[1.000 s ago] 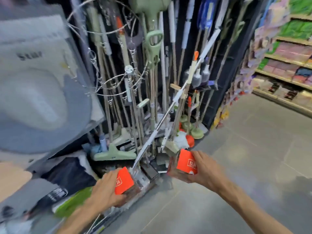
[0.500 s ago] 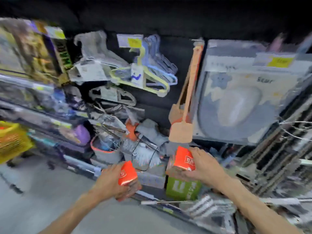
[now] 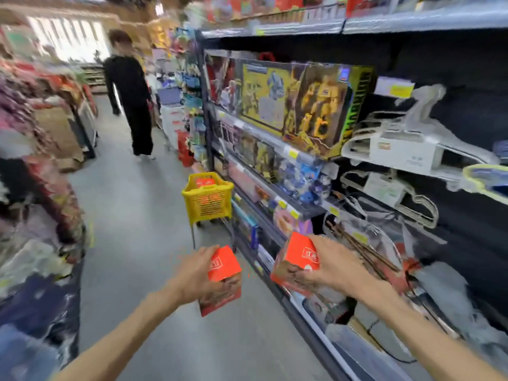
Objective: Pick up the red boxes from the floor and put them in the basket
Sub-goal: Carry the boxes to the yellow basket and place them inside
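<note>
Left hand (image 3: 196,273) grips glossy red carton (image 3: 224,266); right hand (image 3: 330,266) grips second carton (image 3: 298,255); perforated yellow plastic basket (image 3: 207,202) ahead.

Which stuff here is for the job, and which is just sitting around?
For the job: red box in the left hand; red box in the right hand; yellow basket.

Just around: toy boxes, hangers, person in black.

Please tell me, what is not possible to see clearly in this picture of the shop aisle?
- Yellow basket, head view: too far and blurred to count the contents.
- Box in left hand: the box has a blurred print, its lower part covered by fingers.
- Box in right hand: the box has an unreadable label.
</note>
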`<state>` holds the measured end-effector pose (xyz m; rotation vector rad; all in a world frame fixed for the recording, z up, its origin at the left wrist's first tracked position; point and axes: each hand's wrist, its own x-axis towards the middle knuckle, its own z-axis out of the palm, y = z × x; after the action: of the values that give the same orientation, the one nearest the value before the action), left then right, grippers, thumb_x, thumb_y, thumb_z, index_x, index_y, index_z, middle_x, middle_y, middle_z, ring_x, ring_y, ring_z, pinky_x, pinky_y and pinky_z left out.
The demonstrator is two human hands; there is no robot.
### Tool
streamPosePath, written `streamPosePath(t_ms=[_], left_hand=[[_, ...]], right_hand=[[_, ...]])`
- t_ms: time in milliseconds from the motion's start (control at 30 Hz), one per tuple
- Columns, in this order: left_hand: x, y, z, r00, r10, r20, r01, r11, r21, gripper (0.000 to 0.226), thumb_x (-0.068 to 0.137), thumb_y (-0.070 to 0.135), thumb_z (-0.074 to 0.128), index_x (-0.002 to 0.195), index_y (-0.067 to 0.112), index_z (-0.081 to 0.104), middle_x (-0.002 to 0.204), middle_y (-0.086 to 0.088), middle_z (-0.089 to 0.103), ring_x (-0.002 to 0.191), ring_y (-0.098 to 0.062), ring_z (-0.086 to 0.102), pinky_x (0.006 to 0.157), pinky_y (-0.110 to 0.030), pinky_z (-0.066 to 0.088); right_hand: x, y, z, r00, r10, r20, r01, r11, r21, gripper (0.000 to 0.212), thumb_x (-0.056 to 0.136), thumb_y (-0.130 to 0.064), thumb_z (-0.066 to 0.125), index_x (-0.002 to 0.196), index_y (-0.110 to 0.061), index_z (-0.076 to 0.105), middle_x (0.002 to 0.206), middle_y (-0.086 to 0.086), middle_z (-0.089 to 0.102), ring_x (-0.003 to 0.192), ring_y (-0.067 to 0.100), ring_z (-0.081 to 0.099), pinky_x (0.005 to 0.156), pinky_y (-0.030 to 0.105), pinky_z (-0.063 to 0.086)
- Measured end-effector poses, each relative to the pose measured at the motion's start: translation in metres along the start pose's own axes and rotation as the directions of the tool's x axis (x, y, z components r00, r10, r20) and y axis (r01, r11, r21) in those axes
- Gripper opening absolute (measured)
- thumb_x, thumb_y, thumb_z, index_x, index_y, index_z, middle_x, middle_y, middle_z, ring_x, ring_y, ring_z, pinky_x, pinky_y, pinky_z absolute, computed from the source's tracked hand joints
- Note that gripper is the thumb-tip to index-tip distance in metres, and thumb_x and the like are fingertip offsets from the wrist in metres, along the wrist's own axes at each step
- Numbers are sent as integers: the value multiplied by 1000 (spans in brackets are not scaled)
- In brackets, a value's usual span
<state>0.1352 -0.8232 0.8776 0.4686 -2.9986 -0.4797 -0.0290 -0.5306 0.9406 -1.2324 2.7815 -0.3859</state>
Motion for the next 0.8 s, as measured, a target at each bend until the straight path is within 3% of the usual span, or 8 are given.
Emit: streamPosePath(t_ms=[100,233,400,500,633,800], left_hand=[[13,-69,-27,996,-77,-55,75,997,-25,104,57,81,65,142,27,40,128,-1,58,112,-23,56,88,-34,44],[39,-144,-61,978,-163,-134,152,985,-82,98,57,74,69,140,28,43,128,0,59,116,-24,56,93,-37,45],[95,-227,-97,950,-239,-200,231,971,-59,101,56,74,58,141,22,43,131,-3,58,116,-25,55,93,-35,44],[139,-282,-120,935,-278,-221,268,960,-74,104,56,74,61,143,20,41,133,-4,57,119,-25,54,98,-37,43],[194,-349,-151,906,-355,-229,339,935,-105,95,64,65,69,143,22,39,129,-1,56,116,-23,55,93,-35,43],[261,-435,-182,882,-387,-268,371,922,-108,92,65,61,72,142,18,44,129,-3,59,116,-22,56,91,-32,43]], right_hand=[[78,-47,15,995,-104,5,104,995,14,95,60,-78,59,136,-24,43,130,3,57,112,25,57,81,36,46],[180,-104,33,974,-222,34,221,975,33,86,60,-77,57,129,-27,47,113,-4,58,105,20,58,81,38,46],[318,-160,62,930,-367,34,365,929,50,81,64,-72,64,130,-30,44,118,-3,60,108,21,59,83,40,49],[409,-190,77,894,-446,30,444,894,56,92,61,-72,63,139,-31,36,129,-1,60,115,24,59,87,42,50],[524,-234,87,870,-491,41,490,871,21,90,63,-75,65,135,-25,42,125,1,60,112,24,58,85,40,49],[643,-289,99,848,-529,27,529,848,28,79,69,-64,72,132,-23,46,121,2,61,108,25,58,77,36,43]])
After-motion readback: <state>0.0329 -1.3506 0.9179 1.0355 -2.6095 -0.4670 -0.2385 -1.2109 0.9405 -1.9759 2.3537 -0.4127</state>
